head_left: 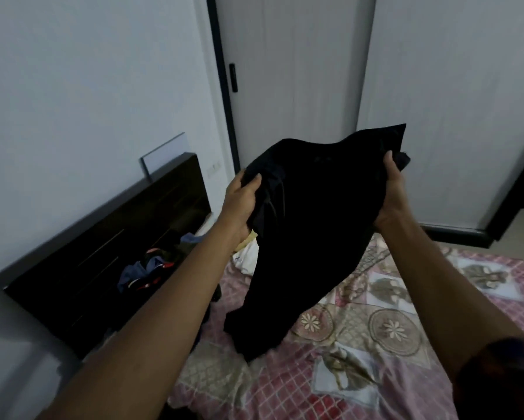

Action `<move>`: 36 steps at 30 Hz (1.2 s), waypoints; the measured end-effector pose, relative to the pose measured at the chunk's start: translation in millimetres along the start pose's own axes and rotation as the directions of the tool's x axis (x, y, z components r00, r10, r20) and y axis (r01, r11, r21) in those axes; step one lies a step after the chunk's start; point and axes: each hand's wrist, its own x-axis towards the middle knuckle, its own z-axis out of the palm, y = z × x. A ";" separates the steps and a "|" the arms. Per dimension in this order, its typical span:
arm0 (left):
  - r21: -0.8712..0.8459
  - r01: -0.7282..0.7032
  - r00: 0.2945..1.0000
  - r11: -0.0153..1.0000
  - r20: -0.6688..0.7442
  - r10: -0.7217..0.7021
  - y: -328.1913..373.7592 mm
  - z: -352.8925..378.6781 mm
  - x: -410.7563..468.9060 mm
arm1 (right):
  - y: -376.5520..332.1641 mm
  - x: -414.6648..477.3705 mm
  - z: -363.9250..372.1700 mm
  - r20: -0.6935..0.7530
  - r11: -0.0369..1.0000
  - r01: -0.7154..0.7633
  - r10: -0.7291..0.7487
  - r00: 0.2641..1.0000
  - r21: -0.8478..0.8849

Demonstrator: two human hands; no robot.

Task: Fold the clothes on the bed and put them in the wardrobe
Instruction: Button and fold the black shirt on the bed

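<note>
A black garment (309, 213) hangs in the air above the bed (376, 344), its lower end drooping down to the pink patterned cover. My left hand (242, 204) grips its left edge, thumb over the cloth. My right hand (391, 195) grips its right edge, where a corner of fabric sticks out past the fingers. White wardrobe doors (436, 101) stand shut behind the garment.
A heap of mixed clothes (151, 268) lies against the dark headboard (81, 253) at the left. A pale yellow and white garment (248, 253) lies behind the black one. A grey surface (15, 344) fills the lower left corner.
</note>
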 end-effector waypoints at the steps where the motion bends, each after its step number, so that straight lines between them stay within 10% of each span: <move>1: -0.035 0.006 0.998 0.999 0.057 -0.004 12.3 15.7 -7.6 | -20.7 -13.2 4.0 0.027 0.999 0.043 -0.043 0.999 -0.013; 7: 0.003 0.042 0.939 0.999 0.342 -0.041 75.5 58.6 -14.7 | -95.2 -42.9 15.6 -0.002 0.968 0.191 -0.194 0.981 -0.163; 14: 0.212 0.455 0.858 0.865 0.156 -0.490 -9.1 33.6 8.0 | -31.4 -13.3 -58.3 -0.268 0.584 -0.089 -0.228 0.936 -0.807; 25: -0.100 0.482 0.862 0.870 0.231 -0.451 -74.8 30.4 119.1 | 36.5 70.1 -93.3 -0.329 0.717 -0.016 -0.299 0.896 -0.697; 32: 0.202 0.679 0.732 0.706 -0.117 -0.671 -250.7 -37.3 109.5 | 130.8 49.9 -168.4 -0.433 0.296 -0.351 -0.286 0.855 -0.888; 36: 0.247 0.544 0.834 0.802 -0.054 -0.549 -251.8 -21.8 95.5 | 159.0 35.2 -200.4 -0.543 0.589 -0.417 -0.046 0.838 -0.692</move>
